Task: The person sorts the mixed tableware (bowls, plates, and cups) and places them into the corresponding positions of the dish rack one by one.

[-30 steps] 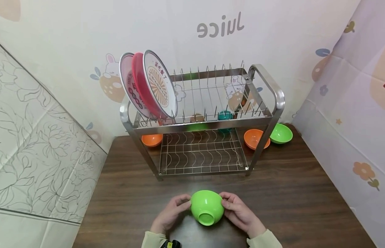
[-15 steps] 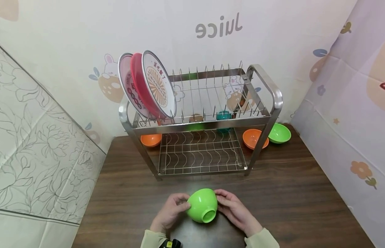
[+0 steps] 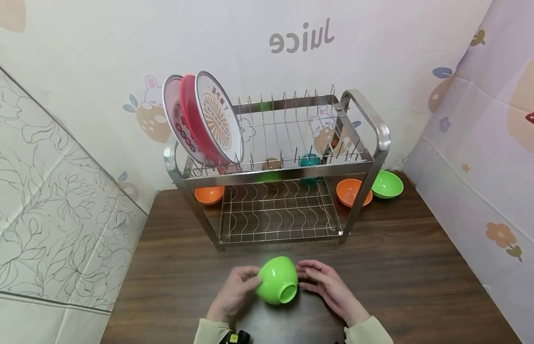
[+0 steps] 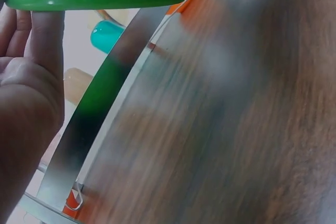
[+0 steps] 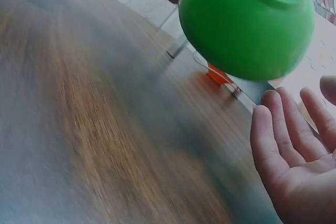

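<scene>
"Surface?"
"Table (image 3: 413,267), dark wood grain. Metal dish rack (image 3: 249,177) stands on it, two tiers."
"Bowls on the wood?"
"Three, open side up. Left orange bowl (image 3: 209,195) behind the rack's left leg; right orange bowl (image 3: 347,192) partly covered by its right leg; far green bowl (image 3: 388,185) just beside that one."
"On the rack?"
"Upper tier, left end: white plate (image 3: 218,119), red plate (image 3: 188,102), pink-white plate (image 3: 175,117). On edge, leaning."
"Teal item (image 3: 310,160) behind the wires?"
"Can't tell what it rests on."
</scene>
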The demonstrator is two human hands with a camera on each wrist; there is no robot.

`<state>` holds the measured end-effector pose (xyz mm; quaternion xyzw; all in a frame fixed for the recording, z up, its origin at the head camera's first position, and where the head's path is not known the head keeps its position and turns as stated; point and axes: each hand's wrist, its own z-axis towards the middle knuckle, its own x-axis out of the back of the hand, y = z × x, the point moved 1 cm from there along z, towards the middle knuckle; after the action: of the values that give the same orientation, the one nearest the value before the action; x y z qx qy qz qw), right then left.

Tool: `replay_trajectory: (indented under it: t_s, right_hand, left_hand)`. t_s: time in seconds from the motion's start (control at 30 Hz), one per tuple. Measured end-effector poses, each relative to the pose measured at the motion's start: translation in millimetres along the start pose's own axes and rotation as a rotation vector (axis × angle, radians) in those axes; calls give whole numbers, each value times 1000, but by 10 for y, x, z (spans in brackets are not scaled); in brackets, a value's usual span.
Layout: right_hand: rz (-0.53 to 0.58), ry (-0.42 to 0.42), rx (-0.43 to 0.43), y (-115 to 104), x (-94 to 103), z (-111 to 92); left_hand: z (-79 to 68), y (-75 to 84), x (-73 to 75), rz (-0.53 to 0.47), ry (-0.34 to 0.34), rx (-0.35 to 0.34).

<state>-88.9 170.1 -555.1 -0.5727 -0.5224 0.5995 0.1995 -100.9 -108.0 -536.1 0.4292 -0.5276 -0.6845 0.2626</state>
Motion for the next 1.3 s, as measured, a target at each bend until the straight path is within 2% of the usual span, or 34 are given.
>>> replay_trajectory:
  t_s: [0.2, 0.3, 0.53, 0.7, 0.83, 1.03, 1.13, 1.3]
  right_hand:
    - [7, 40, 15, -89, 139, -23]
    - [-1, 90, 23, -141, 212, -36]
    - [-70, 213, 6, -219, 356, -96]
    - [-104, 279, 19, -253, 449, -154]
    - [-121, 353, 67, -318, 544, -217]
    - [-120, 357, 134, -376, 658, -288]
    - [-126, 369, 128, -354, 648, -284]
    - [-182, 397, 57, -262, 522, -213]
  left_hand:
    - [15, 97, 60, 109, 72, 0]
    - [27, 157, 95, 134, 120, -14]
    - [84, 305, 173, 49, 314, -16]
    - [167, 408, 195, 58, 432, -36]
    - [225, 475, 222, 94, 471, -46]
    - [304, 566, 299, 206, 533, -43]
    - [355, 590, 340, 229, 564, -50]
    - [441, 588, 398, 213, 612, -57]
